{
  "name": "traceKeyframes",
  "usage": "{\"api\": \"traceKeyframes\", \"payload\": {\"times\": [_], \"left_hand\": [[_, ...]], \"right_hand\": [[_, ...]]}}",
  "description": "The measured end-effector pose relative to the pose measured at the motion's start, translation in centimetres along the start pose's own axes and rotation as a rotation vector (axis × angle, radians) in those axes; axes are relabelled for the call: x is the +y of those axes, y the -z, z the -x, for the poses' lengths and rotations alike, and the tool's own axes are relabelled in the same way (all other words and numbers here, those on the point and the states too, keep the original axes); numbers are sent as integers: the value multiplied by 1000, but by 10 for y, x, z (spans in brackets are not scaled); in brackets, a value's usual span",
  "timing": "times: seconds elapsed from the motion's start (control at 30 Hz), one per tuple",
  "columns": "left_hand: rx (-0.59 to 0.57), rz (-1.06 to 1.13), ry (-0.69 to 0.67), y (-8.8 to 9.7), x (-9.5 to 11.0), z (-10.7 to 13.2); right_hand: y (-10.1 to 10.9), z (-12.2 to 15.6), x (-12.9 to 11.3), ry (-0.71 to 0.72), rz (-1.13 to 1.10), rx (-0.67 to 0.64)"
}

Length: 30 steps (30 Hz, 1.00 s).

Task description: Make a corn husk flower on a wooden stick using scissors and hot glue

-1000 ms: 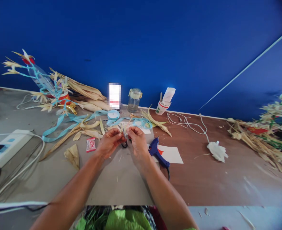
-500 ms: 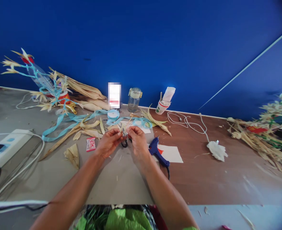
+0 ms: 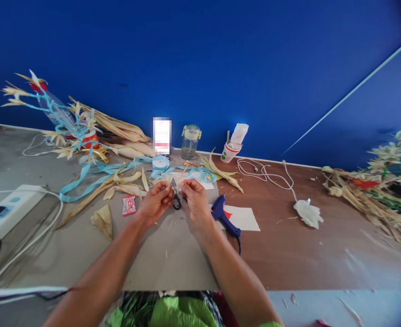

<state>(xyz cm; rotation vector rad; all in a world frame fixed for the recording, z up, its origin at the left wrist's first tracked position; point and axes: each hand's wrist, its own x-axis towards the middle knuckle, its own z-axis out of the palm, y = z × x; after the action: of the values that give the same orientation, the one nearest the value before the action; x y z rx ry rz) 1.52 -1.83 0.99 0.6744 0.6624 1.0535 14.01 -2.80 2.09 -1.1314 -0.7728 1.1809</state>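
Note:
My left hand (image 3: 157, 202) is closed in a pinch on a small pale piece of corn husk (image 3: 169, 180). Close beside it, the fingers of my right hand (image 3: 194, 196) pinch a thin pale husk strip (image 3: 183, 172) pointing up and away. The fingertips nearly meet, and whether the two pieces join is too small to tell. Under the hands lies a black looped handle (image 3: 177, 202), perhaps of scissors, partly hidden. A dark blue glue gun (image 3: 225, 216) rests by my right wrist on white paper (image 3: 248, 219). Light blue ribbon (image 3: 160, 162) lies beyond the hands.
Dried corn husks (image 3: 123, 131) and a bottle (image 3: 59, 109) with husk flowers stand at the left. A glass jar (image 3: 190, 141) and a paper cup (image 3: 230, 152) are at the wall. Nearer lie a pink packet (image 3: 128, 205), a power strip (image 3: 14, 213) and a white cable (image 3: 267, 171).
Both hands stay almost in place; the fingers of my left hand have shifted slightly around the husk piece. Nothing else has visibly moved.

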Motion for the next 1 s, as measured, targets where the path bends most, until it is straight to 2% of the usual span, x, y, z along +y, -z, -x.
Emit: {"api": "traceKeyframes", "payload": {"times": [0.13, 0.37, 0.5, 1.0], "left_hand": [[-8, 18, 12, 3, 0, -1], [71, 17, -10, 7, -5, -5], [43, 15, -37, 8, -6, -6], [21, 94, 15, 8, -9, -7]], "right_hand": [[0, 0, 1, -2, -3, 3], [0, -1, 3, -2, -23, -2], [0, -2, 3, 1, -25, 3], [-2, 0, 0, -30, -47, 13]]}}
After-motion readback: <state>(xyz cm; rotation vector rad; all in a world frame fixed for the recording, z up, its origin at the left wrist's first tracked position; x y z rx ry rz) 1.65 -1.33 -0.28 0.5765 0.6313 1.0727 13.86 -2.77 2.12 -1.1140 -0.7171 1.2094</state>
